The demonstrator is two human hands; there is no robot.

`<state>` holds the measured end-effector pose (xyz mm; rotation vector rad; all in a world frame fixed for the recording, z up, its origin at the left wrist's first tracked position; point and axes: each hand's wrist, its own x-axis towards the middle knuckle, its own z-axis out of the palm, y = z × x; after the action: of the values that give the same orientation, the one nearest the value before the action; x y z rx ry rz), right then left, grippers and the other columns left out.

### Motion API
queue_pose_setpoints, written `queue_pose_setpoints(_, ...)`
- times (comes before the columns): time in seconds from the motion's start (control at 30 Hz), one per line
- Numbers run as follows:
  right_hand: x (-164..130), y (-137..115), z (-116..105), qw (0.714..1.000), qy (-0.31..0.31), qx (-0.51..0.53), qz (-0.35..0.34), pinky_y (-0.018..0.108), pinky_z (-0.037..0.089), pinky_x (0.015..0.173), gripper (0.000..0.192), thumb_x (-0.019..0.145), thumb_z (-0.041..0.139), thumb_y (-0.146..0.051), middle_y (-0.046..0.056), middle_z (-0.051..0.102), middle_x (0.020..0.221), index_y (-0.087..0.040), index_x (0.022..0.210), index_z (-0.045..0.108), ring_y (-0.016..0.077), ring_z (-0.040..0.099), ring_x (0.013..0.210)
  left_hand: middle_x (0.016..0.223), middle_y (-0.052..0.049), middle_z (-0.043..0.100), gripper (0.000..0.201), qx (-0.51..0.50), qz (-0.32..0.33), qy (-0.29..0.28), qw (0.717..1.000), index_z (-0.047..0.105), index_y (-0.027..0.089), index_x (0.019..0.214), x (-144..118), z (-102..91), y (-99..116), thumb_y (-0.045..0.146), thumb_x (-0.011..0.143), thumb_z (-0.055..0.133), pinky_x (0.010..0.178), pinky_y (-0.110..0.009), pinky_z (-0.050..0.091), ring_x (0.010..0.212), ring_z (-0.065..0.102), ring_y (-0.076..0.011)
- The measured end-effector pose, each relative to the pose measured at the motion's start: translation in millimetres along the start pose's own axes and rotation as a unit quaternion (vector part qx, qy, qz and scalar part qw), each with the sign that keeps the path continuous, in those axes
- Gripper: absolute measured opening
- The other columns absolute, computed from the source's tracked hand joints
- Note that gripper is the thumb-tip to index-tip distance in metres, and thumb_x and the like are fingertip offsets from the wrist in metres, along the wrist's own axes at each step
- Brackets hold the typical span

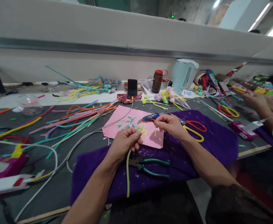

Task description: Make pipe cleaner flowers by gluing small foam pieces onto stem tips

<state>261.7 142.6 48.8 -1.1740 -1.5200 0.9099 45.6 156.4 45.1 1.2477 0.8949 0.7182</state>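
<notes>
Head cam: left hand [124, 143] pinches a yellow-green pipe cleaner [127, 174] at the pink sheet [124, 124]'s near edge; right hand [170, 124] above that sheet, fingers closed, probably on a small bit. The stem's tail dangles over the pliers [150, 166], so it could snag.

Dark grey work table [57, 177], scuffed, littered with small scraps. Purple cloth [211, 140] spread over near centre to right; pink paper sheet [124, 119] at centre, its right edge overlapping the cloth; loose pile of coloured pipe cleaners [75, 119] fanned out left of the sheet. Far edge: black phone [132, 87], brown bottle [157, 81], pale kettle [184, 74]; clear dome [29, 104] far left.
</notes>
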Motion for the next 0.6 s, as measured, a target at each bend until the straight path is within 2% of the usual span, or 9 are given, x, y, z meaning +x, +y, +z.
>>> queue_pose_setpoints(0.13,1,11,9,0.999,-0.042,-0.017,0.018,0.02,0.042,0.047,0.015,0.074,0.058,-0.03,-0.002,0.056,0.06,-0.014,0.071,0.06,0.0085,0.054,0.048,0.058,0.0,0.062,0.026,-0.009,0.003,0.006,1.0,0.052,0.014,0.069,2,-2.2,-1,0.037,0.071,0.064,0.035,-0.013,0.035,0.039,0.05,-0.0043)
queue_pose_setpoints(0.2,0,13,10,0.999,-0.041,-0.029,0.016,0.02,0.043,0.048,0.015,0.074,0.058,-0.029,-0.002,0.057,0.061,-0.015,0.072,0.06,0.0083,0.054,0.048,0.057,0.001,0.062,0.026,-0.009,0.011,0.016,1.0,0.053,0.014,0.068,3,-3.4,-2,0.037,0.07,0.065,0.035,-0.012,0.035,0.039,0.05,-0.0041)
queue_pose_setpoints(0.37,2,14,0,0.999,0.001,-0.054,0.008,0.019,0.039,0.046,0.014,0.072,0.059,-0.028,-0.003,0.055,0.058,-0.015,0.07,0.061,0.0073,0.049,0.048,0.058,0.001,0.062,0.026,-0.039,0.024,0.02,0.999,0.054,0.013,0.068,4,-7.4,-2,0.037,0.069,0.065,0.034,-0.012,0.035,0.039,0.051,-0.004)
queue_pose_setpoints(0.5,6,18,-18,0.994,0.076,-0.083,0.01,0.019,0.033,0.041,0.019,0.072,0.058,-0.034,-0.003,0.053,0.052,-0.016,0.071,0.06,0.0076,0.044,0.043,0.057,0.001,0.062,0.027,-0.055,0.034,0.029,0.997,0.054,0.013,0.067,4,-10.2,-1,0.037,0.069,0.065,0.033,-0.011,0.034,0.038,0.051,-0.0039)
queue_pose_setpoints(0.6,9,25,-33,0.977,0.117,-0.18,0.018,0.02,0.034,0.042,0.024,0.077,0.05,-0.038,-0.001,0.055,0.056,-0.016,0.076,0.058,0.0093,0.047,0.045,0.057,0.001,0.061,0.026,-0.064,0.04,0.03,0.997,0.054,0.013,0.068,4,-11.0,0,0.036,0.069,0.065,0.033,-0.011,0.034,0.038,0.051,-0.0039)
